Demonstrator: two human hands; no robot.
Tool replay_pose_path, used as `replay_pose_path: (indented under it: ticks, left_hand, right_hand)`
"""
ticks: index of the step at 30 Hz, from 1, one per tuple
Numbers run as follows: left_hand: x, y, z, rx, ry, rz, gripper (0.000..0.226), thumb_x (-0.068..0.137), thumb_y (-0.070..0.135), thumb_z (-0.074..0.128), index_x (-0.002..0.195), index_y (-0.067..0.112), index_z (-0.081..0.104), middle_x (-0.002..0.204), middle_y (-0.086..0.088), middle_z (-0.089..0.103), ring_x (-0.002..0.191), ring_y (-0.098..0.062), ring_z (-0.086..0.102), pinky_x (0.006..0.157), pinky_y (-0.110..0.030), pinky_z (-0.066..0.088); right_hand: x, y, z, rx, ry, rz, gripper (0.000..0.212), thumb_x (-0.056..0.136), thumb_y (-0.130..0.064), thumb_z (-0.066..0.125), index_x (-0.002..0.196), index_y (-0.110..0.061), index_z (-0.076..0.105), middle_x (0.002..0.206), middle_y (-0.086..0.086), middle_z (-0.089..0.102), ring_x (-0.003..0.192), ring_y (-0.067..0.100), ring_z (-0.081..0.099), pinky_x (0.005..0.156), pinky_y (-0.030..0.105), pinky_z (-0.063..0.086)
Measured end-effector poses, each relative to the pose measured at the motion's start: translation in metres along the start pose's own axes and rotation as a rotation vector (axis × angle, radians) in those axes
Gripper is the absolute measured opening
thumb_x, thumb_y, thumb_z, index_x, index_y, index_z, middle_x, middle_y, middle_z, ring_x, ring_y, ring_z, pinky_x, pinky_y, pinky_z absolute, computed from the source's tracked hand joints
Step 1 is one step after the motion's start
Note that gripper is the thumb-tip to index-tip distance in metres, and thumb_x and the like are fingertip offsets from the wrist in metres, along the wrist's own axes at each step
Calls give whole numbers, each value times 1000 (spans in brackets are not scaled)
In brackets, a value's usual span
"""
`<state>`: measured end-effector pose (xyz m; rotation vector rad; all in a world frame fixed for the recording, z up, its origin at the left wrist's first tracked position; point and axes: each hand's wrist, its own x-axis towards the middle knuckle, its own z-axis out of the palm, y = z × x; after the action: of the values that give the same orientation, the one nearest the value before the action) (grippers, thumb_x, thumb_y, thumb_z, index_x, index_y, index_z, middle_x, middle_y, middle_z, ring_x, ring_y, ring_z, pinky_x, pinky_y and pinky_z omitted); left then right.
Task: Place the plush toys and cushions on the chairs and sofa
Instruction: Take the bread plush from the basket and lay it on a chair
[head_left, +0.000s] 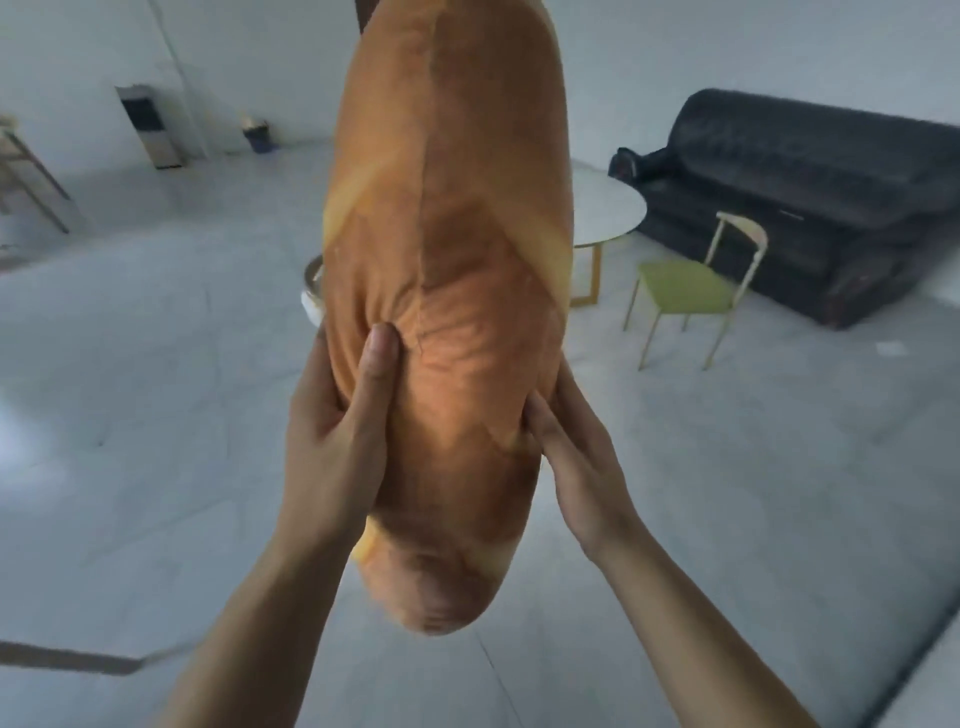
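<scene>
1. Head view, the room: a pale grey floor (156, 364) and white walls, with a black sofa (810, 208) against the far right wall as the landmark.
2. Just in front of the sofa stands a green-seated chair (685, 293) with a thin pale frame; to the sofa's left is a round white table (605, 208) on wooden legs, partly hidden.
3. Far left of the sofa, by the back wall, stand a tall pale appliance (150, 127) and a small dark bin (257, 136); what the bin holds cannot be told.
4. The bread-shaped cushion (447, 260) is held up in the air, left of the sofa, hiding part of the table. Its long axis runs near upright, one rounded end pointing down toward the camera, the other reaching past the top edge.
5. The left hand (337, 431) grips the cushion's left side, thumb pressed into the fabric, fingers wrapped behind.
6. The right hand (576, 452) lies flat against the right side, fingers close together and pressing in.
</scene>
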<state>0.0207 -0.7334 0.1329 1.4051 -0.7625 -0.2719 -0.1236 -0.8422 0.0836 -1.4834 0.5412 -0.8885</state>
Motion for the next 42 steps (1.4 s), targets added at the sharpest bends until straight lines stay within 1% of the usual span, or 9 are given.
replay_pose_path:
  ticks: [2, 10, 16, 20, 24, 29, 35, 39, 42]
  left_hand:
    - [22, -14, 42, -41, -48, -36, 62, 87, 68, 54, 137, 31, 62, 128, 20, 69, 121, 3, 62, 107, -32, 46]
    - [139, -89, 210, -194, -180, -125, 56, 89, 58, 51, 135, 28, 63, 124, 21, 71, 118, 4, 63, 103, -26, 51]
    - [267, -115, 336, -286, -374, -156, 41, 93, 63, 55, 127, 42, 61, 127, 21, 69, 122, 1, 62, 107, -35, 46]
    - [347, -121, 426, -319, -517, -155, 59, 89, 64, 59, 140, 35, 56, 135, 14, 66, 127, -7, 61, 109, -41, 46]
    - [402, -137, 517, -295, -616, -180, 70, 79, 66, 67, 138, 30, 58, 129, 11, 70, 118, -6, 67, 100, -33, 53]
    - [466, -183, 640, -221, -704, -158, 60, 86, 68, 61, 125, 24, 68, 118, 12, 75, 110, -2, 70, 87, -18, 56]
    - [569, -225, 780, -134, -806, -57, 62, 93, 68, 49, 138, 28, 61, 138, 12, 64, 133, -6, 55, 114, -39, 41]
    - [637, -239, 846, -148, -859, -97, 65, 89, 62, 53, 148, 35, 48, 144, 22, 58, 136, 1, 51, 111, -30, 39]
    - [675, -260, 893, -141, -773, -133, 54, 96, 58, 57, 145, 37, 50, 139, 26, 60, 130, 4, 54, 106, -23, 45]
  right_hand:
    - [22, 6, -38, -23, 35, -7, 62, 95, -37, 51, 155, -29, 36, 118, -47, 59, 111, -24, 54, 87, -1, 42]
    - [154, 61, -164, -96, 163, 19, 61, 96, -39, 52, 154, -34, 36, 138, -35, 54, 124, -19, 50, 93, 2, 41]
    - [287, 70, -252, -148, 308, -5, 61, 96, -40, 50, 155, -33, 36, 141, -32, 53, 124, -19, 49, 93, 0, 40]
    - [365, 69, -315, -165, 415, -3, 62, 97, -47, 50, 156, -39, 32, 147, -30, 48, 128, -16, 48, 95, 3, 42]
    - [429, 87, -383, -140, 541, 4, 65, 95, -46, 52, 156, -38, 31, 149, -31, 45, 124, -21, 47, 90, 1, 43]
    - [519, 133, -483, -136, 641, 39, 62, 96, -49, 53, 154, -44, 32, 152, -32, 41, 116, -29, 46, 86, 1, 42]
    - [655, 147, -608, -133, 696, 90, 66, 92, -57, 54, 154, -47, 31, 154, -31, 38, 109, -33, 44, 93, 5, 36]
    - [751, 142, -669, -161, 679, 137, 68, 88, -64, 50, 152, -49, 35, 148, -32, 42, 118, -22, 42, 99, 13, 35]
    - [810, 154, -703, -180, 646, 174, 68, 86, -66, 49, 151, -50, 35, 141, -37, 44, 116, -21, 43, 97, 11, 34]
